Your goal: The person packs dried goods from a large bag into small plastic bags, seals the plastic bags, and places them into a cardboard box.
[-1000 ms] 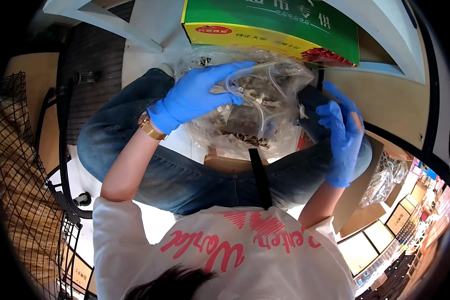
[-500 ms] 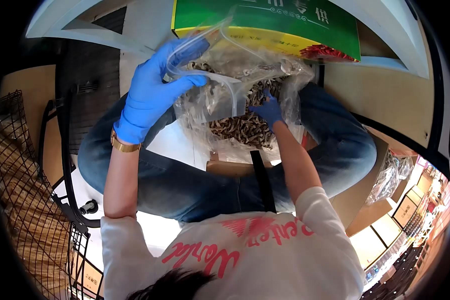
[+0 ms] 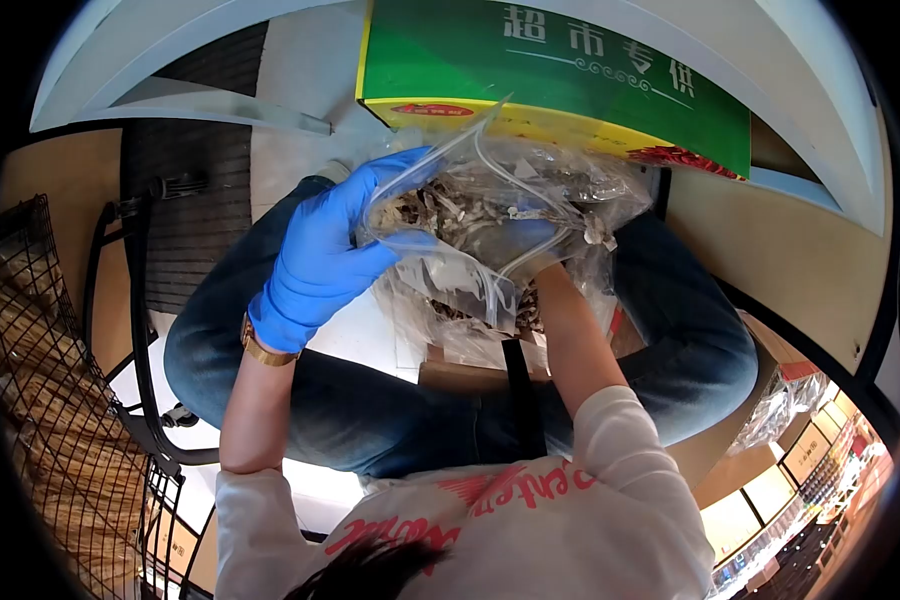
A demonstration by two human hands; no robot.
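Note:
My left hand (image 3: 340, 235), in a blue glove, grips the left side of a clear zip bag (image 3: 445, 265), thumb in front and fingers behind. Its mouth gapes open, and dried brown strips (image 3: 440, 210) resembling dried mushrooms show inside. My right hand (image 3: 530, 240), also gloved in blue, is in the mouth of this bag; blurred plastic covers its fingers, so their grip cannot be made out. Some strips lie by that hand. Below, a larger clear plastic liner (image 3: 410, 310) with more strips sits in a cardboard box (image 3: 470, 377) between my legs.
A green and yellow carton (image 3: 560, 75) stands just beyond the bags. To the left are a wire basket (image 3: 60, 400) and a black metal frame (image 3: 140, 300). A pale curved shelf edge (image 3: 825, 110) arches over the right. Another cardboard box (image 3: 740, 440) with plastic packaging lies right.
My right hand has moved from the strips in the large liner up into the zip bag. The zip bag's mouth has widened, with my left hand still holding its side.

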